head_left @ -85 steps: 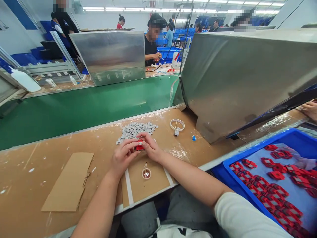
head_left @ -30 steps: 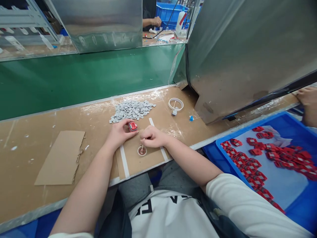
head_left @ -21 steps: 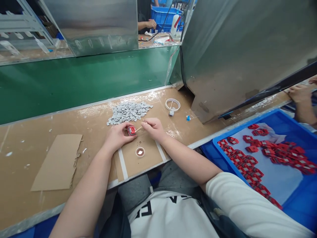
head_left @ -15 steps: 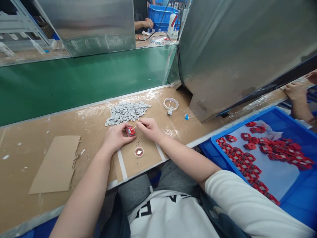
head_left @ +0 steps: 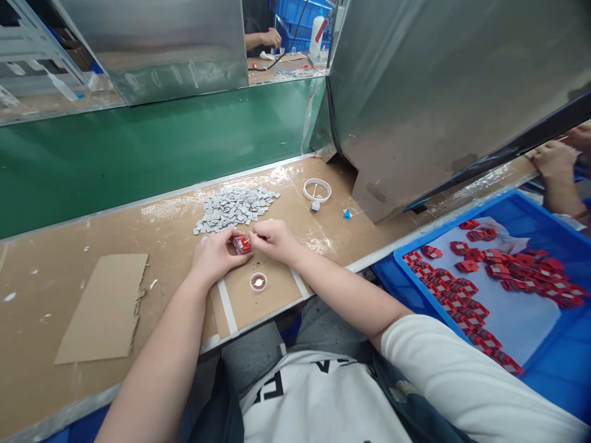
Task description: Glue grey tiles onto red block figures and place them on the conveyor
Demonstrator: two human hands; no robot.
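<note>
Between the thumb and fingers of my left hand point(head_left: 216, 255) is a small red and grey plastic piece point(head_left: 241, 245), its upper side facing me. My right hand point(head_left: 276, 240) is closed in a pinch on a thin pale stick point(head_left: 248, 239); little of the stick shows, and its tip is at the piece. Just below both hands, a small round cup point(head_left: 258, 282) with dark reddish contents stands on the table. Behind them lies a pile of small flat grey squares point(head_left: 233, 208).
A blue bin point(head_left: 462, 335) at the right holds many red pieces point(head_left: 462, 301) on a white sheet. Cardboard point(head_left: 104, 307) lies at left. A white ring point(head_left: 317, 190) and a blue bit point(head_left: 347, 214) sit near the metal panel point(head_left: 443, 104). Other people's hands point(head_left: 556, 161) show beyond.
My right hand has shifted slightly left, closer to the red and grey piece, and less of the stick shows. My left hand keeps its hold. The view has tilted a little.
</note>
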